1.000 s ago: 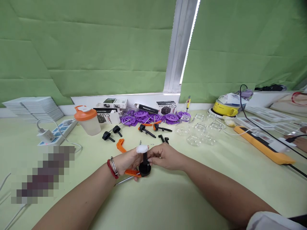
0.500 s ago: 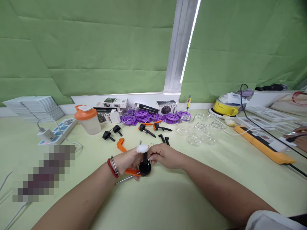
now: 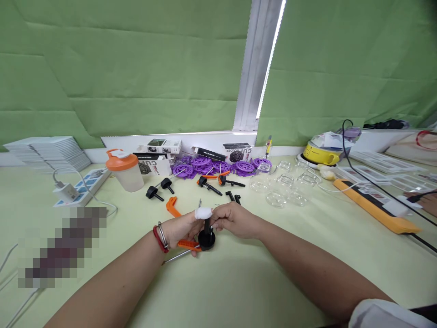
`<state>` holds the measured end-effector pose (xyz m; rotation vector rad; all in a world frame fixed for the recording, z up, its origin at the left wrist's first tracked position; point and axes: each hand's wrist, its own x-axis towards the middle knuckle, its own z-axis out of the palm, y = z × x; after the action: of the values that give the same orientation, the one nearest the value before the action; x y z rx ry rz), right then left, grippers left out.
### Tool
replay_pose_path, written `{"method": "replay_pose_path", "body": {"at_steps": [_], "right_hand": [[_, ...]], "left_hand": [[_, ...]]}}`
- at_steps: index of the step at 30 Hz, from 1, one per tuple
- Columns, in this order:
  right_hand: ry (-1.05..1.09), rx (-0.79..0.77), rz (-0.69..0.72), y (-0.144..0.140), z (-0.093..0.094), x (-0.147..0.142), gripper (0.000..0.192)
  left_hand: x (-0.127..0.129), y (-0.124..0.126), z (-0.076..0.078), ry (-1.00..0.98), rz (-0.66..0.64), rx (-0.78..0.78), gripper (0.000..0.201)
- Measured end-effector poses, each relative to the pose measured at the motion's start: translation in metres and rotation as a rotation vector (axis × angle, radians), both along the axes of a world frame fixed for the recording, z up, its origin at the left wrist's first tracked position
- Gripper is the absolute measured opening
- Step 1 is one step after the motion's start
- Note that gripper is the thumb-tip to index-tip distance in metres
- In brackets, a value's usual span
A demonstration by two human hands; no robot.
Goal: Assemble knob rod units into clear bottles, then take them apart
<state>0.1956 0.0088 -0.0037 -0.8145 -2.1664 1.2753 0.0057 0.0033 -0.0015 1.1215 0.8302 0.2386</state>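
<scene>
At centre left of the frame stands a translucent shaker bottle (image 3: 131, 181) under an orange lid (image 3: 122, 161); its contents cannot be made out. Right of it, near the middle, lie a printed carton (image 3: 155, 167) and, farther right, another carton marked CUP HOLDER (image 3: 241, 156), with purple spoked pieces (image 3: 202, 164) heaped in front; what the cartons hold is hidden. At centre right, clear vessel-like pieces (image 3: 285, 181) stand bunched together, and beyond them a yellow pot (image 3: 321, 155) has pale material piled at its top. Just below the middle of the frame, the black round part (image 3: 206, 241) sits between the two hands, its stem pointing up. The left hand (image 3: 182, 228) is closed around it from the left, its white-wrapped thumb (image 3: 203, 212) over the stem's top, an orange piece (image 3: 189, 245) and a metal rod (image 3: 176, 257) at its underside. The right hand (image 3: 234, 222) has thumb and fingertips drawn together beside the stem, at a small shiny piece (image 3: 211, 228); whether they grip it cannot be told
</scene>
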Motion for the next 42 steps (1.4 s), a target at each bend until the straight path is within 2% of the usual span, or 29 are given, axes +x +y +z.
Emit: {"method": "replay_pose_path", "body": {"at_steps": [6, 10, 18, 26, 42], "right_hand": [[0.024, -0.032, 0.003, -0.001, 0.000, 0.000, 0.018], [0.051, -0.113, -0.006, -0.001, -0.001, 0.000, 0.017], [0.122, -0.251, 0.028, 0.001, -0.010, 0.002, 0.010], [0.157, -0.282, 0.026, 0.001, -0.017, 0.000, 0.011], [0.191, -0.318, -0.006, -0.001, -0.016, -0.001, 0.014]], "left_hand": [[-0.001, -0.002, 0.000, 0.009, 0.006, -0.014, 0.062], [-0.002, -0.005, -0.004, -0.028, 0.036, 0.000, 0.054], [-0.001, -0.005, -0.003, -0.009, 0.078, -0.039, 0.054], [0.000, -0.005, -0.002, -0.026, 0.082, -0.048, 0.048], [-0.002, -0.003, -0.004, -0.054, 0.063, -0.068, 0.046]]}}
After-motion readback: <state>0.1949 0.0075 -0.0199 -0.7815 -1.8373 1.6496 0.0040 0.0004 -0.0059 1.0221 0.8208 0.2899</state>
